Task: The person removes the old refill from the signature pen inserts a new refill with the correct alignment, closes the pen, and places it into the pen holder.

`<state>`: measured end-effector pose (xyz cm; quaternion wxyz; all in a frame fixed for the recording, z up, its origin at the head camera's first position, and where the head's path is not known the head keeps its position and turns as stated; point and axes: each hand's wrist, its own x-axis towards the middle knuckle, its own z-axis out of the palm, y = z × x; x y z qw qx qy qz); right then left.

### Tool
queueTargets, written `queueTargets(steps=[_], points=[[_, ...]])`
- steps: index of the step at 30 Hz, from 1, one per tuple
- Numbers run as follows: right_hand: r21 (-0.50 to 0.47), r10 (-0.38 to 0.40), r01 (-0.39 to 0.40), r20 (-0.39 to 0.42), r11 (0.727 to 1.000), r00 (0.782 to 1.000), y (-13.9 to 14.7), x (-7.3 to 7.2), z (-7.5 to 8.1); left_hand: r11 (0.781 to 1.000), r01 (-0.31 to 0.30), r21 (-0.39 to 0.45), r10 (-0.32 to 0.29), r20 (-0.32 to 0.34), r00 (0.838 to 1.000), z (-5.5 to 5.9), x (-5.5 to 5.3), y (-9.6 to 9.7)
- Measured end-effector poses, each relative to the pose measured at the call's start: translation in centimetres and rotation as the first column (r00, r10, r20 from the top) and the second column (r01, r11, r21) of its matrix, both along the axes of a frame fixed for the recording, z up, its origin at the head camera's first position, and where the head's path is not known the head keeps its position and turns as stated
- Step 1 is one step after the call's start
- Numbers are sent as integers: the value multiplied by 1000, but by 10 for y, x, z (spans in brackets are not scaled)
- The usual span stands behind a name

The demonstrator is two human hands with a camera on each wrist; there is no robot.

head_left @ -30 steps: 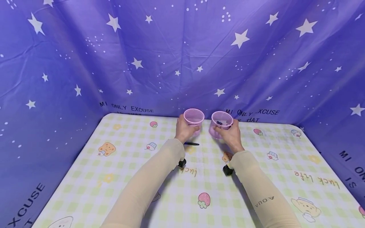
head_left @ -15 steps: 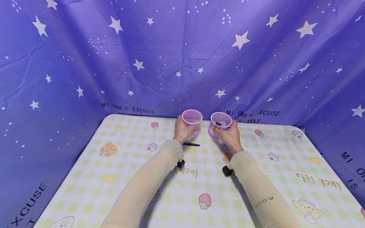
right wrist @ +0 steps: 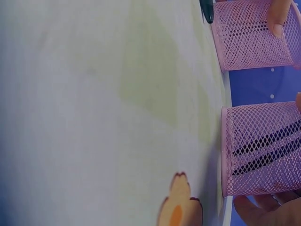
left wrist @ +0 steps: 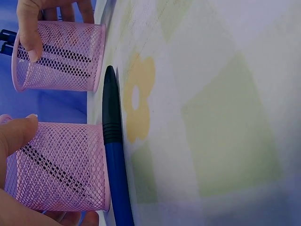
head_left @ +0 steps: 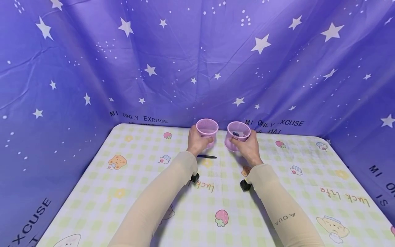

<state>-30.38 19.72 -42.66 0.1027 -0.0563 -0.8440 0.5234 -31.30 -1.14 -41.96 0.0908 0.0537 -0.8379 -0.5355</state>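
On the table (head_left: 191,226) lies a pen (left wrist: 113,125); the left hand (head_left: 196,142) grips the left cup (left wrist: 63,165), the right hand (head_left: 250,149) the right cup (right wrist: 261,148).

Left pink mesh cup (left wrist: 70,155) is upright; dark stick (left wrist: 54,170) slants inside. Matching right cup (right wrist: 261,151), beside it, holds two dark pens (left wrist: 9,36).

1. Head view: bright, even light is filling the scene; purple curtain (head_left: 176,44) is showing pale sheen.
2. Head view: soft shadows are falling along the inner sides of both sleeves (head_left: 154,200) onto the table (head_left: 240,206).
3. Left wrist view: dimmer, violet-tinted; pen (left wrist: 118,179) is reading sharply.
4. Right wrist view: left edge is darkening, table surface is blurring, mesh cups (right wrist: 261,141) are resolving crisply.
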Motion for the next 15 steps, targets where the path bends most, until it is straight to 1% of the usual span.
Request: queueTargets(steps=[7,15], points=[[13,6,-6,2,1000,1000,-2,0,0,1000,-4,-9,4,11,1000,1,0,-1],[22,6,-6,-15,1000,1000,-3,-1,0,1000,-4,-7,4,16,1000,1,0,-3]])
